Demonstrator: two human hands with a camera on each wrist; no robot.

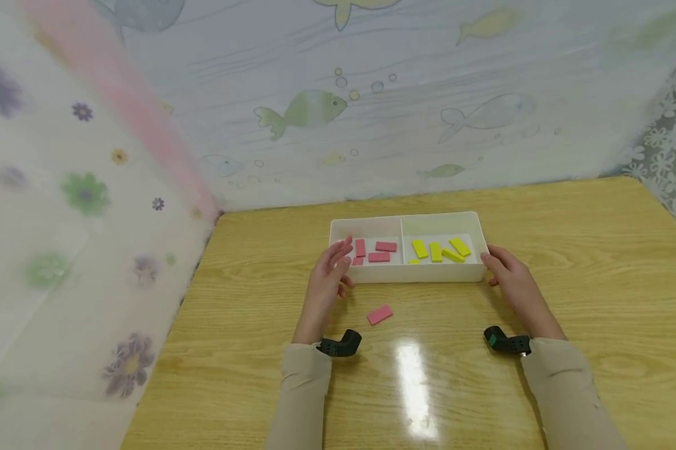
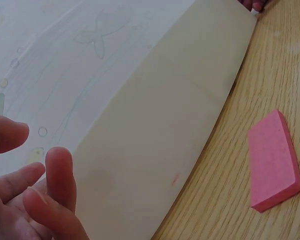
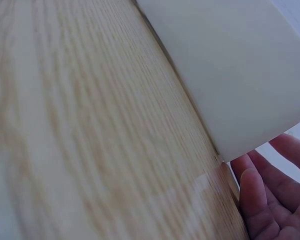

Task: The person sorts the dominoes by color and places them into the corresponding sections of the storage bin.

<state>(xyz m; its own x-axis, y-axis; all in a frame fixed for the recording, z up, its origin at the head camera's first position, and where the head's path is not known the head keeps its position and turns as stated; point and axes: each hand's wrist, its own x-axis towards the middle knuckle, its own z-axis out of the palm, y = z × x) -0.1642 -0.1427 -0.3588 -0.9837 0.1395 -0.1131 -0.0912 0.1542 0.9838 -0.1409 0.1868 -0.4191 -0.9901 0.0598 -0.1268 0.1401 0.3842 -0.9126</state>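
A white two-compartment box (image 1: pixel 417 274) lies on the table between the hands. Its left compartment holds several flat pink blocks (image 1: pixel 385 247), its right one several yellow blocks (image 1: pixel 436 252). At the box's left front corner is the left hand (image 1: pixel 325 272), thumb and fingers spread apart with nothing between them in the left wrist view. One pink block (image 1: pixel 347 241) shows right at its fingertips in the head view. The right hand (image 1: pixel 509 269) rests loosely against the box's right end, thumb by the front corner. Another pink block (image 2: pixel 274 162) lies flat on the table before the box.
The wooden table (image 1: pixel 248 300) reaches back to a wall covering (image 1: pixel 394 137) printed with fish. A flowered sheet (image 1: pixel 62 250) hangs along its left side. Each wrist wears a black strap mount, such as the left one (image 1: pixel 340 345).
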